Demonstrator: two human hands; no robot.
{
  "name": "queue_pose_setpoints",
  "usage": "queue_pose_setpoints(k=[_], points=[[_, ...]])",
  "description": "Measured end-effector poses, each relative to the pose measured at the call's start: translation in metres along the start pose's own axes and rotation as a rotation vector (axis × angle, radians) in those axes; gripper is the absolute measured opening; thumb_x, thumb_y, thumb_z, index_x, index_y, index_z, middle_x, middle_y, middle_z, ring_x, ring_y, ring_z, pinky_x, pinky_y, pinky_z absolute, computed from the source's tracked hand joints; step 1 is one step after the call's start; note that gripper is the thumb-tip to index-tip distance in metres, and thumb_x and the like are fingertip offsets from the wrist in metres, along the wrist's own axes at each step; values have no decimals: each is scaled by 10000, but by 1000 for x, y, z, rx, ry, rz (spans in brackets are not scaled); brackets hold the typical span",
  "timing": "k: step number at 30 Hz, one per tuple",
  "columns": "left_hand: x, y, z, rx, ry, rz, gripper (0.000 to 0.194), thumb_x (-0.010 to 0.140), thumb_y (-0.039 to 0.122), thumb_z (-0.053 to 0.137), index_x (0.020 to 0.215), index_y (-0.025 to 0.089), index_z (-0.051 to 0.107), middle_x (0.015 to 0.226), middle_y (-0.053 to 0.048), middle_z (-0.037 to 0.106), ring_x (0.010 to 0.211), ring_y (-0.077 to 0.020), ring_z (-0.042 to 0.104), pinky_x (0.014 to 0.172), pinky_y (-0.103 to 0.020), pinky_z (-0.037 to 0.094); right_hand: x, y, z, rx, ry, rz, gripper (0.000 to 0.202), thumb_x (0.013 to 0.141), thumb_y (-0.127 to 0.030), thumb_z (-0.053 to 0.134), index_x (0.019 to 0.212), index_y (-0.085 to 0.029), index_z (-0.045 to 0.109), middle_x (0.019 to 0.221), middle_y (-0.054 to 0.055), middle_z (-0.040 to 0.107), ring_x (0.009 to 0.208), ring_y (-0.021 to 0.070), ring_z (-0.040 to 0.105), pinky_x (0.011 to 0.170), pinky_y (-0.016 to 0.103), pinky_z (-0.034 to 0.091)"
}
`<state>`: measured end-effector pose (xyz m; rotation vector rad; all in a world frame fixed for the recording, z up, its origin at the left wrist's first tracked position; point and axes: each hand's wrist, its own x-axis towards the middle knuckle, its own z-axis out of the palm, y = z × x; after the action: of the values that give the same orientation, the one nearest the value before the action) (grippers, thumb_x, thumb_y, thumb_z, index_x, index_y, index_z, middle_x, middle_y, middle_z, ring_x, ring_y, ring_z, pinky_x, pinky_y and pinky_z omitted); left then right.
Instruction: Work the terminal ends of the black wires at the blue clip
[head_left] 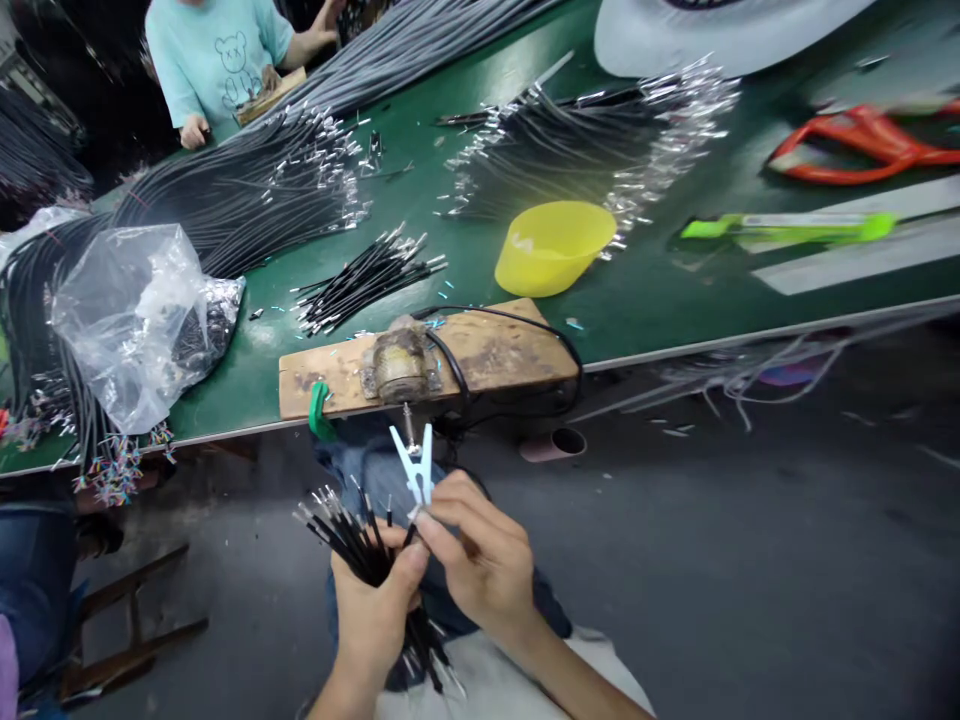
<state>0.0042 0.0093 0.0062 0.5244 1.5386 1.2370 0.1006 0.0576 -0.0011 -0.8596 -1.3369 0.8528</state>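
My left hand (375, 610) is wrapped round a bundle of short black cables (349, 535) with silvery ends, fanned out above the fist and hanging below it. Close beside it, my right hand (480, 550) pinches the end of one cable from the bundle, just under a light blue clothespin-like clip (415, 465). That clip sits at the shaft of a small motor (403, 362) fixed on a wooden board (502, 345). Whether the pinched cable end touches the clip I cannot tell.
On the green table (450, 265) lie a pile of short cables (367, 280), longer grey cable bundles (247, 190), a plastic bag (139, 320), a yellow container (555, 248), orange scissors (862, 145) and a green cutter (787, 228). A person in a turquoise shirt (217, 55) is across the table.
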Motion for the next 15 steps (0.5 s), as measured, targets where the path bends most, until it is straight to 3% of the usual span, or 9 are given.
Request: queue_pose_setpoints(k=[2, 5, 8, 12, 15], points=[[-2, -4, 2, -14, -24, -25, 389, 591, 504, 725, 595, 145, 577, 471, 68, 361, 366, -31, 267, 351, -186, 213, -3, 4, 3, 118, 14, 144, 193, 764, -103, 555, 597, -189, 601, 573, -3, 543, 558, 139, 480, 539, 287, 378], [-3, -9, 2, -24, -76, -47, 439, 601, 569, 696, 592, 142, 597, 410, 86, 275, 348, -21, 205, 358, -187, 165, -5, 11, 4, 407, -107, 468, 242, 751, -238, 590, 517, -175, 600, 551, -7, 506, 489, 118, 438, 466, 267, 352], [-1, -14, 0, -29, -113, -58, 451, 604, 600, 678, 586, 152, 624, 388, 68, 314, 336, -22, 195, 350, -194, 154, -3, 16, 0, 619, -202, 708, 282, 733, -357, 612, 532, -160, 611, 574, -2, 495, 469, 106, 420, 428, 249, 347], [4, -16, -5, 25, -118, -61, 448, 558, 633, 688, 535, 195, 601, 375, 27, 419, 276, -33, 210, 282, -213, 161, 6, 11, -10, 548, -263, 654, 215, 701, -378, 661, 718, -164, 673, 703, 29, 561, 594, 137, 501, 511, 246, 412], [5, -14, -4, 91, -77, 24, 437, 584, 628, 675, 514, 204, 595, 363, 25, 414, 254, -47, 232, 250, -224, 190, 9, 6, -13, 484, -315, 561, 181, 726, -336, 660, 658, -170, 631, 685, 17, 531, 590, 130, 495, 531, 243, 421]])
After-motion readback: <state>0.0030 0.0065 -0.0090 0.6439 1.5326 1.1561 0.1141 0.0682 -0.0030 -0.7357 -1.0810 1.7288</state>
